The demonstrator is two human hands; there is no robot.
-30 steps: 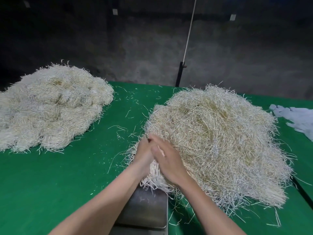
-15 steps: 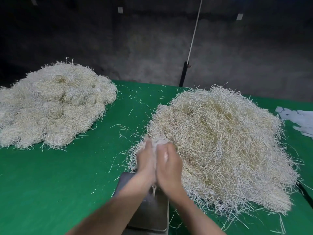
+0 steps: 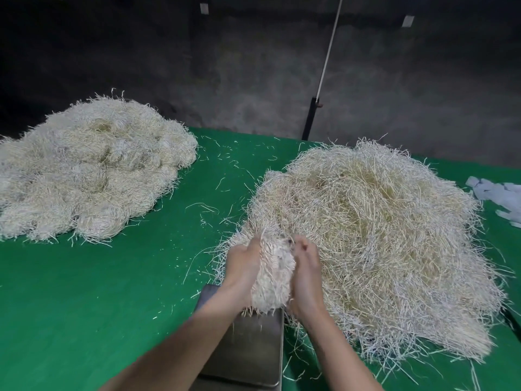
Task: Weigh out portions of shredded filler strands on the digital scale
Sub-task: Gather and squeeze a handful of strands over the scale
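my left hand and right hand are both curled round a clump of strands, held just over the scale. loose pile sits at 3 o'clock of it, on the green tabletop.

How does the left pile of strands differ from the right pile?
The left pile sits in rounded, packed clumps; the right pile is loose and spiky. The left pile lies untouched; the right pile borders the scale, where the left hand and right hand grip a bundle. Both rest on the green table.
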